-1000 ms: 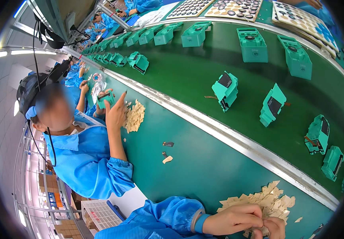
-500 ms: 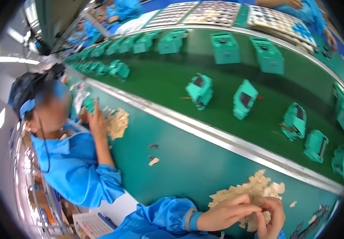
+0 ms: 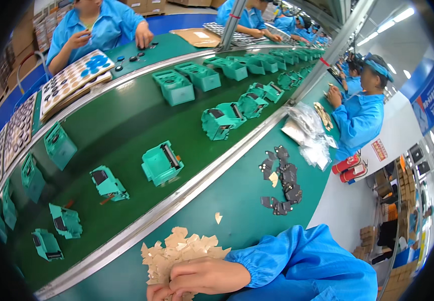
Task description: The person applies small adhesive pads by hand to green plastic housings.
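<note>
My right hand (image 3: 209, 275) is closed, its fingers curled in and pressed together over a heap of thin beige pieces (image 3: 189, 248) on the green worktop. Whatever sits in its fingers, if anything, is too hidden to name. Against its fingertips lies my left hand (image 3: 157, 292), of which only a few bent fingers show at the lower edge, also closed. One loose beige piece (image 3: 219, 217) rests beyond the heap. Farther right is a cluster of flat black parts (image 3: 288, 176) with a beige piece among them.
Past a metal rail (image 3: 187, 198) runs a green conveyor belt carrying several teal housings (image 3: 161, 163). Clear plastic bags (image 3: 307, 135) lie at right, near a co-worker (image 3: 362, 110) in blue. A metal post (image 3: 330, 55) rises by the rail. Trays of round parts (image 3: 74, 83) stand across the belt.
My view has swung to the right, bringing in the black parts, bags and right-hand co-worker. The left-hand co-worker has left the view. My hands stay together by the beige heap.
</note>
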The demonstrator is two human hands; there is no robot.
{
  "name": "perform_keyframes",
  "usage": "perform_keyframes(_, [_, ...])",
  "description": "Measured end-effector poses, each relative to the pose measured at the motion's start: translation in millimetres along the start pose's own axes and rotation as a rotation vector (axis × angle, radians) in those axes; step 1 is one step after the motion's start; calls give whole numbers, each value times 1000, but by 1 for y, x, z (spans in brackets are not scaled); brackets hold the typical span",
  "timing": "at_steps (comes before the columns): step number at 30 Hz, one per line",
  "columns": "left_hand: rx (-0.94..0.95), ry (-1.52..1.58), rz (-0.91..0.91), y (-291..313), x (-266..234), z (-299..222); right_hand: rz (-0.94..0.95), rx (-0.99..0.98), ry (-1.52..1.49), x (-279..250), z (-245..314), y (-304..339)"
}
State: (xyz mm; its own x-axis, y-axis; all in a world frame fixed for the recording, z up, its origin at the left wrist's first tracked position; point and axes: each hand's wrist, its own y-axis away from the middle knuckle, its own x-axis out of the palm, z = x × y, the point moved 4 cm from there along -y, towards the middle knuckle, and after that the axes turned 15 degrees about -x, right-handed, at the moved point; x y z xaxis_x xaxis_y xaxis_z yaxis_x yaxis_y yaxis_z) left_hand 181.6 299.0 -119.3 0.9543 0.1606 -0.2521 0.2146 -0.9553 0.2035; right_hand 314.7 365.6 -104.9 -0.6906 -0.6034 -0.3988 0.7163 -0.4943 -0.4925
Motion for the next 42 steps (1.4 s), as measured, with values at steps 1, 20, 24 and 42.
perform_keyframes(1, [10, -1, 9, 0, 1, 0, 2, 15, -91, 1, -1, 1])
perform_keyframes(20, [-26, 122, -2, -3, 3, 8, -20, -26, 280, -6, 2, -1])
perform_keyframes(24, [24, 64, -81, 2, 5, 3, -63, -68, 131, -2, 6, 1])
perform_keyframes(42, [-96, 342, 46, -7, 10, 25, -55, 371, -217, -13, -14, 3])
